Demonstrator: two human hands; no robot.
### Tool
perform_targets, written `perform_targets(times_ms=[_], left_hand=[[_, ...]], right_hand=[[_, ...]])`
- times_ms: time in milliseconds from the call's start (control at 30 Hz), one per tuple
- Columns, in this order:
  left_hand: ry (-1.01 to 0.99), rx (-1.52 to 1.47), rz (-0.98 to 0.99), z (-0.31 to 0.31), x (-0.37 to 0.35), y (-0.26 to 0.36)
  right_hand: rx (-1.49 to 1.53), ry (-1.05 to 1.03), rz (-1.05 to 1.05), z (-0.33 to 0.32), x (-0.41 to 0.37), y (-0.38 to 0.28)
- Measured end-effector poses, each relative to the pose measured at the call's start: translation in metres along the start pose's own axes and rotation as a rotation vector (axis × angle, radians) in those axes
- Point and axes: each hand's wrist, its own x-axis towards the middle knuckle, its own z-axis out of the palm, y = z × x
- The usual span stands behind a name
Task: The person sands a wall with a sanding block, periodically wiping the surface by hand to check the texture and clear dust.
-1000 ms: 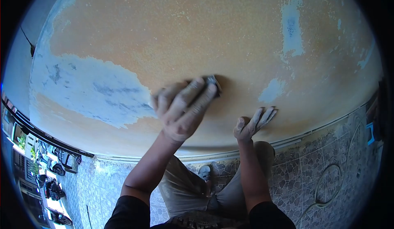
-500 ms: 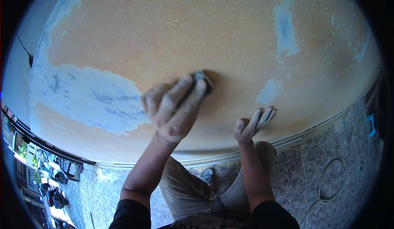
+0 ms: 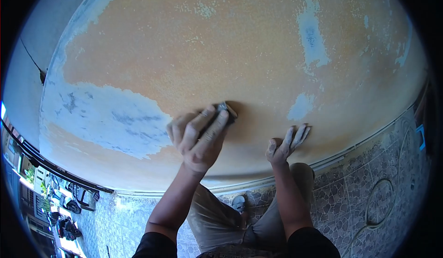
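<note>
My left hand (image 3: 198,140) is closed around a small dark sanding block (image 3: 226,113), its fingers along the top and the block against a broad, curved panel (image 3: 221,50). The panel is orange-brown with worn pale blue-white patches. One large pale patch (image 3: 115,119) lies left of that hand. My right hand (image 3: 287,146) rests on the panel near its lower edge, dusty fingers stretched out and holding nothing. A smaller pale patch (image 3: 301,106) shows just above its fingertips.
Below the panel's edge is a stone-patterned tiled floor (image 3: 332,188), where my legs and one shoe (image 3: 238,203) show. A hose (image 3: 380,205) lies coiled at the right. Motorbikes (image 3: 69,230) stand at the far left. A blue object (image 3: 420,137) sits by the right edge.
My left hand has shifted down the panel with the sanding block. My right hand stays in nearly the same place on the panel. The whole view has shifted slightly.
</note>
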Motion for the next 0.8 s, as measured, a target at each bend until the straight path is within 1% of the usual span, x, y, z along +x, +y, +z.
perform_targets(times_ms=[67, 133, 200, 267, 333, 367, 400, 433, 467, 533, 567, 600, 667, 700, 767, 800], left_hand=[[0.116, 0.052, -0.088, -0.009, 0.040, -0.013], [0.284, 0.028, -0.191, 0.005, 0.041, -0.013], [0.088, 0.112, 0.094, 0.017, 0.000, 0.006], [-0.190, 0.017, 0.357, 0.022, -0.053, 0.021], [-0.361, -0.061, 0.312, 0.014, -0.076, 0.026], [-0.357, -0.064, 0.321, 0.013, -0.079, 0.029], [-0.335, -0.119, 0.184, 0.013, -0.080, 0.035], [-0.312, -0.168, 0.043, 0.009, -0.081, 0.041], [-0.306, -0.157, 0.046, 0.001, -0.081, 0.050], [-0.435, -0.508, -0.726, -0.017, -0.081, 0.066], [-0.302, -0.705, -0.861, -0.015, -0.088, 0.065], [-0.124, -0.953, -1.179, -0.021, -0.078, 0.074], [-0.058, -1.021, -1.359, -0.036, -0.080, 0.067], [-0.049, -1.017, -1.354, -0.047, -0.080, 0.062], [-0.091, -1.047, -1.418, -0.066, -0.079, 0.053], [-0.085, -1.045, -1.412, -0.071, -0.082, 0.055]], right_hand=[[0.009, 0.009, -0.004, 0.002, 0.003, -0.001], [-0.002, 0.016, -0.033, 0.000, 0.006, -0.002], [-0.004, 0.013, -0.037, -0.001, 0.007, -0.002], [-0.016, -0.011, -0.023, -0.002, 0.004, -0.001], [-0.011, -0.019, -0.023, -0.004, 0.006, -0.002], [-0.009, -0.035, -0.021, -0.006, 0.007, -0.003], [-0.011, -0.033, -0.018, -0.008, 0.006, -0.005], [0.015, -0.021, 0.027, -0.008, 0.005, -0.008], [0.047, -0.004, 0.070, -0.006, 0.006, -0.013], [0.309, -0.002, 0.103, -0.013, 0.011, -0.048], [0.392, -0.108, 0.014, -0.021, 0.007, -0.063], [0.471, -0.220, -0.079, -0.029, 0.003, -0.079], [0.859, -0.321, 0.111, -0.043, 0.010, -0.122], [0.866, -0.320, 0.105, -0.048, 0.013, -0.137], [1.159, -0.496, 0.674, -0.054, 0.019, -0.158], [1.165, -0.494, 0.667, -0.055, 0.021, -0.162]])
